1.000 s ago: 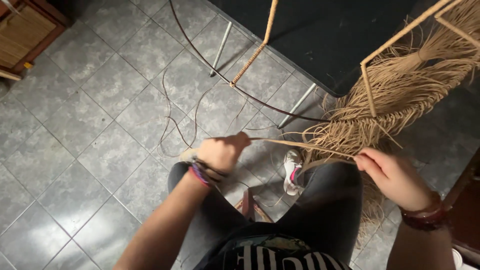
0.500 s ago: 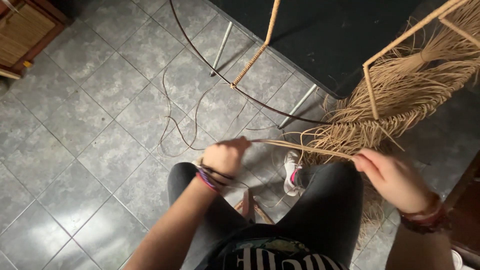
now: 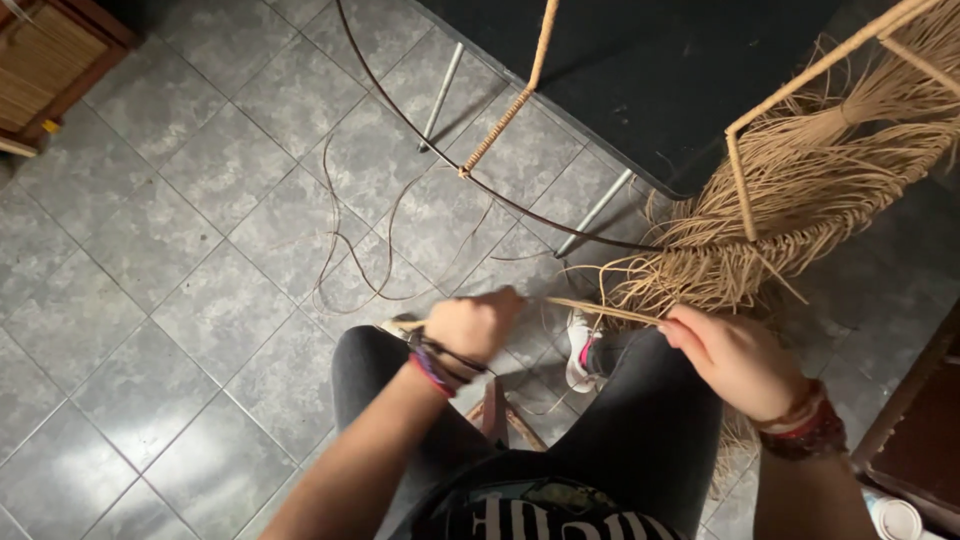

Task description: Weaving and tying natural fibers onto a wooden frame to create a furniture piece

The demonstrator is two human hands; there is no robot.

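Observation:
A thin tan fibre strand (image 3: pixel 600 311) is stretched between my two hands above my knees. My left hand (image 3: pixel 472 325) is closed on its left end, with cord bracelets at the wrist. My right hand (image 3: pixel 732 358) pinches the strand's right end, where it joins a large bundle of loose tan fibres (image 3: pixel 800 205). The bundle hangs from a light wooden frame (image 3: pixel 742 160) at the upper right. I sit in dark trousers, with a white shoe (image 3: pixel 580 350) on the grey tiled floor (image 3: pixel 200 250).
A curved dark metal hoop (image 3: pixel 400 110) with a fibre-wrapped rod (image 3: pixel 510 105) and two silver legs stands ahead. Thin brown strands (image 3: pixel 350 240) trail over the tiles. A wooden cabinet (image 3: pixel 50 50) sits top left, and dark wooden furniture (image 3: pixel 915 420) at the right.
My left hand has slid slightly right and down along the strand. My right hand has stayed at the bundle end, and the strand remains taut.

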